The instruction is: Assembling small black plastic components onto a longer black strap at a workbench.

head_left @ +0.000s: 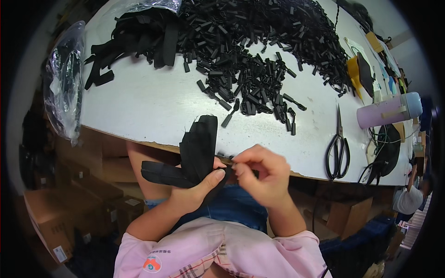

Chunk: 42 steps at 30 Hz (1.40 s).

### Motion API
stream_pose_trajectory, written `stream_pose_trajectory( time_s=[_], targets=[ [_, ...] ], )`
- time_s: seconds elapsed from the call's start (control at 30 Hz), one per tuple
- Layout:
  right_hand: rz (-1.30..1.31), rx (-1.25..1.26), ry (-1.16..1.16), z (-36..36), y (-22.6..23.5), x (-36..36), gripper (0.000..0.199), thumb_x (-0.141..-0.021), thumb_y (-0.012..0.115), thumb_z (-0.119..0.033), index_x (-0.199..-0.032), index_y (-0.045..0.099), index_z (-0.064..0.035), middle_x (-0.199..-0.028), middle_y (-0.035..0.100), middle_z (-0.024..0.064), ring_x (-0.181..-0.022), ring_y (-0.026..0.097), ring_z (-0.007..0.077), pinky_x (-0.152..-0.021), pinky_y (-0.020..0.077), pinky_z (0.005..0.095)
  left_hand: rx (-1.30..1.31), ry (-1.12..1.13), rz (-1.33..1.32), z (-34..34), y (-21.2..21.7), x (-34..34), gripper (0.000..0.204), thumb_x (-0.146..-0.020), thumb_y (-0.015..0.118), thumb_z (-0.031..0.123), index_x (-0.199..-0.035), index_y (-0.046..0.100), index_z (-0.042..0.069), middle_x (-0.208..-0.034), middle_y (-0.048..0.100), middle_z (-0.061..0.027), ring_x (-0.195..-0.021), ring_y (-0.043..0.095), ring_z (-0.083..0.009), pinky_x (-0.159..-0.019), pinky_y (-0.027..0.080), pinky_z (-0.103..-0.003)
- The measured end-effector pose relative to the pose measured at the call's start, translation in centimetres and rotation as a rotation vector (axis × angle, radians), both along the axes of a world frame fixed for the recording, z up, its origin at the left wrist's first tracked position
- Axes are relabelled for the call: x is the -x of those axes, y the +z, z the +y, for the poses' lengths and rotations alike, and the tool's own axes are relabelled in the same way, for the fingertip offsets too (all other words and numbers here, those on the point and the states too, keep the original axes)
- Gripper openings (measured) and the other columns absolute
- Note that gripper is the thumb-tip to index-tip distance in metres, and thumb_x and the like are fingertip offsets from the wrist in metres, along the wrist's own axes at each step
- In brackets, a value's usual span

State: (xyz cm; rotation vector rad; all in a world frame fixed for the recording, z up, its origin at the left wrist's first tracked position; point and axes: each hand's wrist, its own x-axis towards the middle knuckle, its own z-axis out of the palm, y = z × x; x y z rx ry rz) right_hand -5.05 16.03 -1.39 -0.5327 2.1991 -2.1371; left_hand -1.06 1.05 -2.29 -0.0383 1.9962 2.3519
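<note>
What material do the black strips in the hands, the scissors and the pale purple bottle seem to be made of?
Black strips: probably woven fabric webbing, matte; they fold softly and one end looks frayed.
Scissors: likely metal, with a dark, dull finish; the blades are thin and rigid.
Pale purple bottle: smooth, with a soft sheen; plastic or coated metal, I cannot tell which.

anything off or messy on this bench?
Nothing damaged. The pile of small black parts sprawls loose across the table, with strays near the front edge. The scissors lie close to that edge. The left hand holds black straps; the right hand pinches something small.
</note>
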Motion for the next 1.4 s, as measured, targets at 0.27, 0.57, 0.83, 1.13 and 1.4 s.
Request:
stream_pose_trajectory(
  time_s=[0.27,0.57,0.83,1.13,1.4],
  targets=[
    [0.363,-0.159,-0.007,-0.4,-0.1,-0.5,0.018,-0.064,0.058,0.009,-0.080,0.056,0.0015,-0.076,0.051,0.0086,-0.056,0.054,0.0099,-0.044,0.0445,0.0185,-0.080,-0.042,-0.014,0.0,0.3,0.1,0.009,-0.076,0.055,0.002,-0.085,0.056,0.000,-0.080,0.055,-0.0036,-0.073,0.050,-0.0081,-0.064,0.041,-0.021],
    [0.323,-0.138,0.037,-0.7,-0.1,-0.4,0.016,-0.065,0.058,0.008,-0.080,0.057,0.0012,-0.076,0.052,0.0077,-0.056,0.052,0.0077,-0.045,0.0444,0.0190,-0.104,-0.058,-0.026,-0.5,0.3,-0.1,0.009,-0.076,0.054,0.001,-0.085,0.055,-0.001,-0.078,0.055,-0.0036,-0.071,0.050,-0.0082,-0.064,0.042,-0.021],
    [0.270,-0.111,0.055,-0.5,-0.2,-0.3,0.015,-0.065,0.057,0.007,-0.079,0.058,0.0012,-0.077,0.051,0.0078,-0.055,0.052,0.0093,-0.045,0.0424,0.0178,-0.062,-0.032,-0.019,-0.4,0.3,-0.1,0.009,-0.077,0.053,0.001,-0.085,0.055,-0.001,-0.078,0.055,-0.0032,-0.071,0.050,-0.0075,-0.064,0.041,-0.020],
    [0.192,-0.052,-0.056,-1.5,-0.6,-1.5,0.015,-0.067,0.059,0.007,-0.081,0.056,0.0025,-0.077,0.052,0.0086,-0.060,0.051,0.0099,-0.047,0.0416,0.0181,-0.125,0.049,-0.019,0.3,1.0,-0.2,0.013,-0.078,0.053,0.002,-0.091,0.053,0.000,-0.084,0.054,-0.0044,-0.076,0.051,-0.0090,-0.068,0.042,-0.021],
    [0.097,0.089,-0.048,-1.9,-1.3,-2.0,0.014,-0.071,0.056,0.006,-0.085,0.052,0.0036,-0.073,0.050,0.0082,-0.058,0.049,0.0091,-0.048,0.0391,0.0175,-0.053,0.072,0.175,0.0,0.6,-0.1,0.016,-0.077,0.054,0.004,-0.093,0.052,0.001,-0.089,0.053,-0.0060,-0.084,0.049,-0.0113,-0.076,0.039,-0.024]
  ],
)
